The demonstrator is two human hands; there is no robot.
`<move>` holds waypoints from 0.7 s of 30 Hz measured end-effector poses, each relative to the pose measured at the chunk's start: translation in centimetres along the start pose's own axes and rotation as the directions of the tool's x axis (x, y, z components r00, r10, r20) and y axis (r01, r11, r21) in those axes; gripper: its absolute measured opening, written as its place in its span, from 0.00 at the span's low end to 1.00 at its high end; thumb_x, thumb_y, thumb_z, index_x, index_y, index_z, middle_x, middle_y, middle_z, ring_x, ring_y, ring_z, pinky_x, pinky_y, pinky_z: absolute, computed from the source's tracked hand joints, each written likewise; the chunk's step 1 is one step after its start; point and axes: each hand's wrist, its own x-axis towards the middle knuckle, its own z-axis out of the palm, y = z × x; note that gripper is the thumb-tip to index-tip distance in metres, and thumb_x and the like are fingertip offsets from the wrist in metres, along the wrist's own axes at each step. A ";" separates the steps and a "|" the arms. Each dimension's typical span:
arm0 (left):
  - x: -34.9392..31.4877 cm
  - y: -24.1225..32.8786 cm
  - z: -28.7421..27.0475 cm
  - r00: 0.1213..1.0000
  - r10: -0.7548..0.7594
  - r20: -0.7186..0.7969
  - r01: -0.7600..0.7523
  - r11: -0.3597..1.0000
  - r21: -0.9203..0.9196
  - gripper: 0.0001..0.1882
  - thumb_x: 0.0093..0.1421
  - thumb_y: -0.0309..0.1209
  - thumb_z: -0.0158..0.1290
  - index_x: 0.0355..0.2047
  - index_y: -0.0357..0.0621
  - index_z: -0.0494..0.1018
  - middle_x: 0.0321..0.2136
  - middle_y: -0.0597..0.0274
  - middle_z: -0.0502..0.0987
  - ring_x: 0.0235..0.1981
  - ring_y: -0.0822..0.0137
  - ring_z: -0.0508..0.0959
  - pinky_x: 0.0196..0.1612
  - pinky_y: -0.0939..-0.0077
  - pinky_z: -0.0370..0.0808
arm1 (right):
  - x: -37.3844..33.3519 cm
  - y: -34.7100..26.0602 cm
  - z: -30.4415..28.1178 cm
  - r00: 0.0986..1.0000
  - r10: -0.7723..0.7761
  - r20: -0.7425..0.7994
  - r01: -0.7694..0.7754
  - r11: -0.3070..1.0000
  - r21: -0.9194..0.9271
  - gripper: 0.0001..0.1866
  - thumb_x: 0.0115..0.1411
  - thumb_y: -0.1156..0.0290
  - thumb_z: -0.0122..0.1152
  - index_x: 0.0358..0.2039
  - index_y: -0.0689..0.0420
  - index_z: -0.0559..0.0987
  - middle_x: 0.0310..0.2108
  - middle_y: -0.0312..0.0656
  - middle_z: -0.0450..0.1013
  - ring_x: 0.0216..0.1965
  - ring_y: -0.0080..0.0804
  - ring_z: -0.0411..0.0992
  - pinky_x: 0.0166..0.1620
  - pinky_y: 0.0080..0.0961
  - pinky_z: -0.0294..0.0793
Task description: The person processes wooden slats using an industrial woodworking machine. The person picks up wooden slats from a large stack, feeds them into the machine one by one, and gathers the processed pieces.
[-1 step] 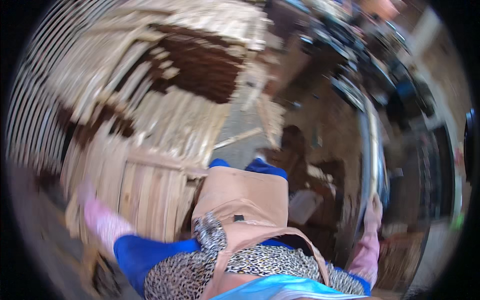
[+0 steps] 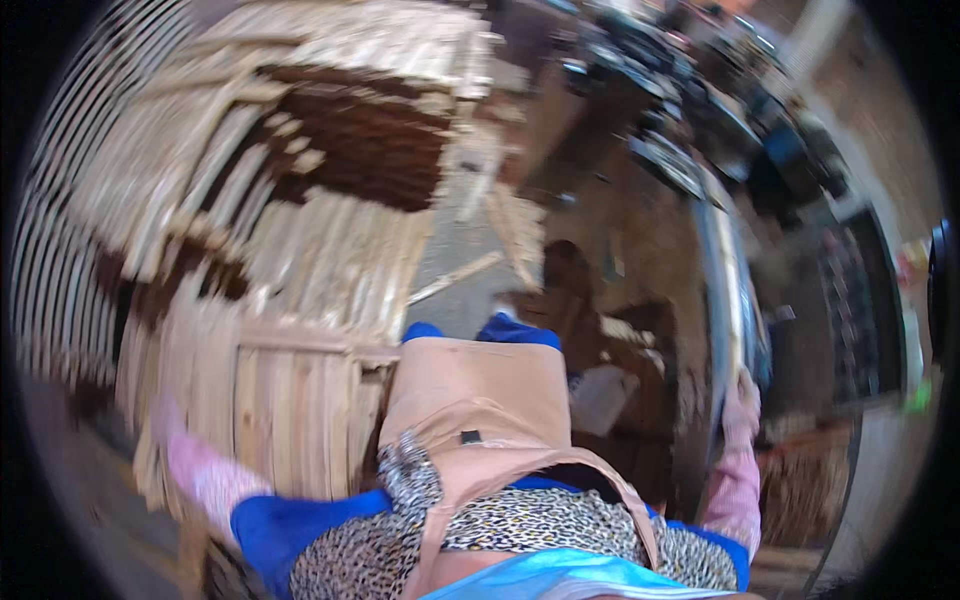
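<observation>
Out on the right, my right hand is closed round the near end of a long pale wooden strip. The strip runs away from me beside a bluish edge. On the left, my left hand is smeared by motion, and its fingers do not show clearly. It is nearest to the outer side of a stack of light wooden slats; whether it touches them I cannot tell. Pink sleeves cover both forearms.
More piled slats lie ahead on the left, around a dark brown gap. Corrugated sheet borders the far left. Loose wood pieces lie on the grey floor by my feet. Blurred clutter fills the far right.
The whole view has swung slightly, so the stacks and clutter sit a little further left in it. My right hand stays on the wooden strip.
</observation>
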 end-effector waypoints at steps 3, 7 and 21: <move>0.2 -2.3 0.4 0.987 -0.058 0.152 0.047 0.996 0.072 0.37 0.62 0.50 0.53 0.65 0.39 0.64 0.65 0.48 0.67 0.66 0.50 0.66 0.69 0.62 0.60 | 2.3 0.8 2.2 0.986 -0.090 -0.139 0.067 0.985 -0.161 0.24 0.61 0.57 0.65 0.57 0.48 0.78 0.46 0.48 0.76 0.50 0.44 0.74 0.54 0.36 0.73; -3.3 -4.8 2.3 0.953 -0.122 0.277 0.131 0.991 -0.014 0.38 0.62 0.51 0.53 0.64 0.35 0.65 0.64 0.46 0.68 0.65 0.49 0.67 0.68 0.60 0.62 | 9.4 -2.4 3.5 0.931 -0.253 -0.261 0.139 0.912 -0.386 0.25 0.57 0.56 0.66 0.55 0.44 0.78 0.42 0.50 0.77 0.45 0.52 0.75 0.48 0.44 0.75; -15.6 28.3 -14.1 0.961 0.218 0.171 0.110 0.264 -0.958 0.30 0.56 0.49 0.65 0.52 0.41 0.76 0.34 0.59 0.79 0.35 0.63 0.79 0.42 0.68 0.78 | 23.7 -13.9 12.9 0.927 -0.363 0.099 0.369 0.928 -0.048 0.28 0.69 0.54 0.52 0.65 0.51 0.70 0.56 0.53 0.75 0.54 0.49 0.74 0.58 0.37 0.71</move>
